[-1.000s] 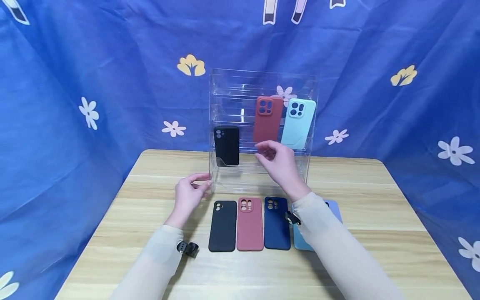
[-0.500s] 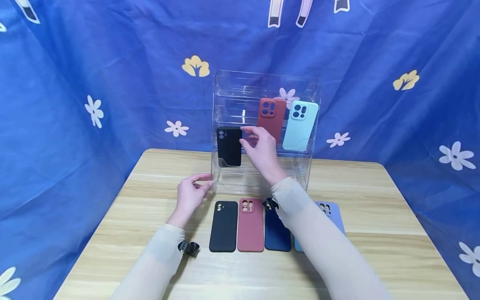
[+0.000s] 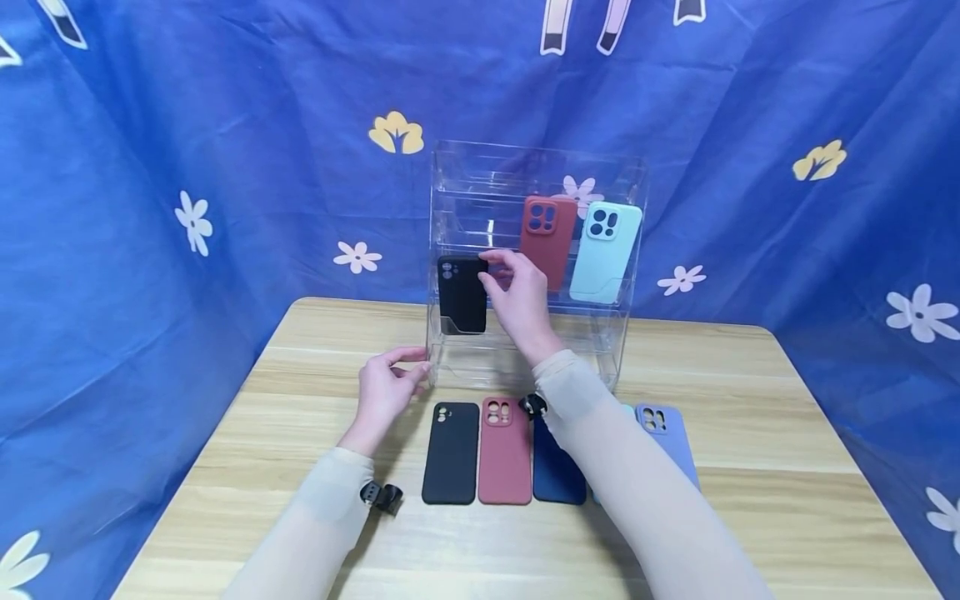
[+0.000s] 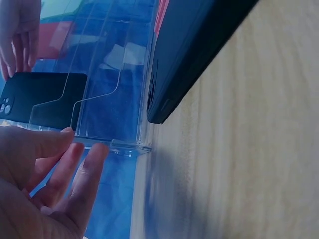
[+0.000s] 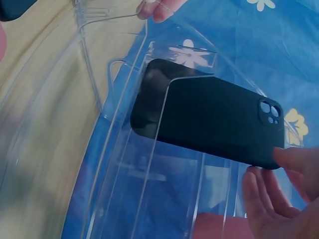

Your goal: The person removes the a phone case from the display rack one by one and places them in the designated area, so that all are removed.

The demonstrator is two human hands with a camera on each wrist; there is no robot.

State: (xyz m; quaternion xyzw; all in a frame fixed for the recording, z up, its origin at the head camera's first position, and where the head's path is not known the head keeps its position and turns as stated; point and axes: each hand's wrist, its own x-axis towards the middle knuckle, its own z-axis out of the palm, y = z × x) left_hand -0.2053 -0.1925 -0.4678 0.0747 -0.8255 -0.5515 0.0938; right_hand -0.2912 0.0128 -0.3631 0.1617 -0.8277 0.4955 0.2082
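A clear acrylic display rack (image 3: 525, 362) stands on the table with a black phone case (image 3: 462, 300) in a lower-left tier. My right hand (image 3: 517, 300) pinches that case at its upper right corner; in the right wrist view the thumb lies over the corner and the fingers (image 5: 259, 191) sit at its edge. At the rack's lower left side my left hand (image 3: 386, 392) holds the side edge between thumb and fingers, as the left wrist view (image 4: 55, 184) also has it. A red case (image 3: 551, 250) and a mint case (image 3: 606, 254) lean in a higher tier, on the right.
In front of the rack lies a row of phone cases: black (image 3: 451, 454), pink (image 3: 505, 458), navy (image 3: 558, 471) and lavender (image 3: 671, 442). A light blue one is mostly hidden under my right forearm. A blue patterned curtain (image 3: 262, 167) hangs behind the table (image 3: 247, 467).
My right hand has moved left from in front of the red case to the black case in the rack and taken its corner. The left hand has stayed at the rack's side.
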